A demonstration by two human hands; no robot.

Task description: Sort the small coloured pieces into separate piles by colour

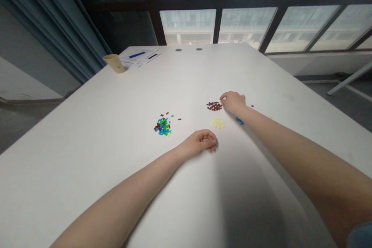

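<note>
My right hand rests on the white table, its fingertips at the edge of a small pile of dark brown plastic bricks. Its back faces me, so the fingers are mostly hidden. Just below that hand lies a pale yellow heap of tiny pieces, with a blue piece beside the wrist. My left hand lies curled on the tabletop, holding nothing that I can see. Up and left of it is a mixed pile of green, blue and brown bricks.
A tan paper cup and papers with a blue pen lie at the far end of the table. Several tiny stray pieces lie right of my right hand. Large windows and a blue curtain stand beyond the table.
</note>
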